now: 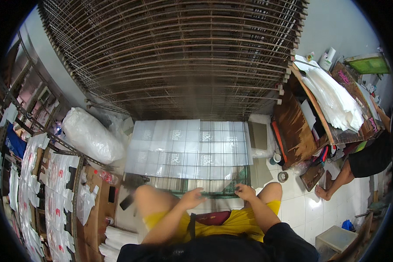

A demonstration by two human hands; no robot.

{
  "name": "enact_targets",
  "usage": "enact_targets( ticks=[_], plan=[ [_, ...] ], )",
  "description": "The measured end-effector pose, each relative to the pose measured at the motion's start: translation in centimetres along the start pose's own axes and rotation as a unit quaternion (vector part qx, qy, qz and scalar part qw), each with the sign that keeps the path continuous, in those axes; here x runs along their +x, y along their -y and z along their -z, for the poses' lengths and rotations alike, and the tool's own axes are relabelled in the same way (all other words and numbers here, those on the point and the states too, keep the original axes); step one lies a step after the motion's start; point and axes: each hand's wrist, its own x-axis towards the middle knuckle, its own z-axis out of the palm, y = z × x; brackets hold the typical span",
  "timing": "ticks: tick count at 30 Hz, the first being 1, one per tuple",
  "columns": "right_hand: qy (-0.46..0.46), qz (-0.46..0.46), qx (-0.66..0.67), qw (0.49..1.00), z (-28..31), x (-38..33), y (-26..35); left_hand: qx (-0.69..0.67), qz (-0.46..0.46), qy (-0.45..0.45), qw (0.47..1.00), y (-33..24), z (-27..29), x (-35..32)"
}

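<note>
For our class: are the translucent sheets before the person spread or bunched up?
Spread: the translucent sheets lie flat, their white prints showing side by side.

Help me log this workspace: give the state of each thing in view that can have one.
Left hand: open, seemingly empty
Right hand: fingers curled, grip unclear
Printed sheets: laid flat
Upper wire racks: raised, stacked
Plastic bag: bulging
White sheets: piled, overlapping

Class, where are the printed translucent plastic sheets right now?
In the head view, the sheets lie at the centre, just beyond the left hand and right hand and in front of the dark wire racks.
</note>
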Motion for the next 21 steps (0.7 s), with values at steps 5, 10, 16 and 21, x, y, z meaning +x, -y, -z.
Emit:
enact_targets(
  ticks=[5,10,16,21],
  plan=[
    [0.043,0.000,-0.004,0.999,0.4,0.2,0.2,0.104,0.017,0.053,0.993,1.3,-1.5,1.1],
    [0.029,0.029,0.047,0.998,-1.4,1.7,-3.0,0.111,0.013,0.113,0.987,1.1,-3.2,2.8],
    [0.035,-0.020,0.004,0.999,-0.2,0.3,-4.1,0.102,0.019,0.149,0.983,-1.8,-2.7,4.4],
    [0.017,-0.019,0.028,0.999,-0.7,0.8,-4.8,0.086,0.035,0.144,0.985,-0.5,-3.9,5.6]
  ],
)
